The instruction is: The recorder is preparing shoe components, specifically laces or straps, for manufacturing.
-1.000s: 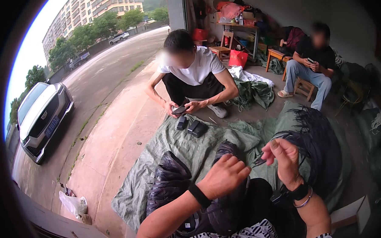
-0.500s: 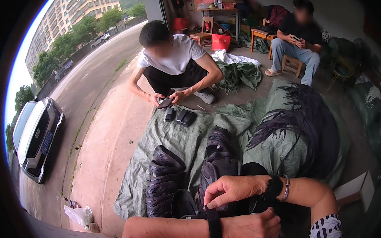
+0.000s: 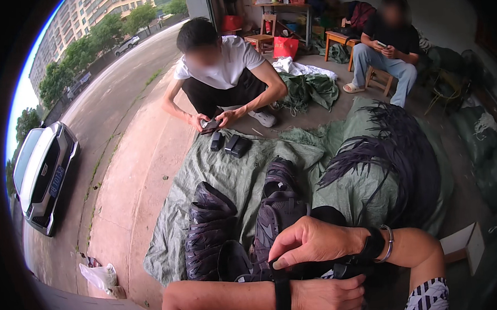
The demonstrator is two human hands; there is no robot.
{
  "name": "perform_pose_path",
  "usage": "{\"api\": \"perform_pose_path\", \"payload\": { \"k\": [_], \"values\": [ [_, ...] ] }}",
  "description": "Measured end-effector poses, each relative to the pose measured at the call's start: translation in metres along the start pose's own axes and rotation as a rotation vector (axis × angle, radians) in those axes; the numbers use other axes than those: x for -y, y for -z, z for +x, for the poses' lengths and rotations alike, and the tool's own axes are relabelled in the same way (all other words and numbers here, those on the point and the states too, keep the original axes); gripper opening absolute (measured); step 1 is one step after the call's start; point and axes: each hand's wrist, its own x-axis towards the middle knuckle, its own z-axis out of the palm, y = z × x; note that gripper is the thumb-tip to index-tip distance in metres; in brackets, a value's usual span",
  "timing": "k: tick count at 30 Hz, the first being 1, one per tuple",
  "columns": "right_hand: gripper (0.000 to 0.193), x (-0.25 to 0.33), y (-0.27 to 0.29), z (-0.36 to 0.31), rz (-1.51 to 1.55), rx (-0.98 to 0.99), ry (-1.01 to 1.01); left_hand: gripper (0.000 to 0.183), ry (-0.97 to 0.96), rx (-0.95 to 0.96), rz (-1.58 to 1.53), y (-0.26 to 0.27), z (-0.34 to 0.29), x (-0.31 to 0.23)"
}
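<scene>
My left forearm lies across the lower middle with a black wrist strap (image 3: 283, 295) around the wrist. My left hand (image 3: 329, 296) is closed, its fingers curled in and the palm side hidden. Above it, my right hand (image 3: 314, 242) pinches the loose end of that strap between thumb and forefinger. My right wrist wears a black band (image 3: 373, 244) and a silver bracelet (image 3: 390, 243). Just beyond my hands lie a nested stack of dark patterned shoe uppers (image 3: 210, 234) and a second row of dark shoe uppers (image 3: 278, 209), partly covered by my right hand.
A green woven sheet (image 3: 171, 236) spreads under the shoe uppers; a green sack (image 3: 350, 197) bears dark strips (image 3: 407, 164). Two small black boxes (image 3: 236, 146) lie near a crouching person (image 3: 222, 62) handling a dark object. Another person (image 3: 388, 43) sits behind. A white car (image 3: 47, 175) stands left.
My right hand has shifted slightly right, still pinching the strap end. My left fist has loosened a little. The crouching person's hands have turned the dark object. The whole view has tilted slightly.
</scene>
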Motion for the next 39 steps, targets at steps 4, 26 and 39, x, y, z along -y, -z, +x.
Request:
{"api": "perform_pose_path", "payload": {
  "k": [4,26,39],
  "values": [
    [0.016,-0.007,-0.003,-0.003,-0.188,-0.001,0.194,0.016,0.071,-0.186,-0.150,-0.002,0.001,-0.001],
    [0.018,-0.012,-0.011,-0.004,-0.497,0.109,0.384,0.015,0.050,-0.102,-0.134,-0.006,-0.007,-0.006],
    [0.018,-0.015,-0.018,-0.007,-0.549,0.218,0.404,0.014,0.023,-0.272,-0.146,-0.005,0.003,-0.019]
  ]
}}
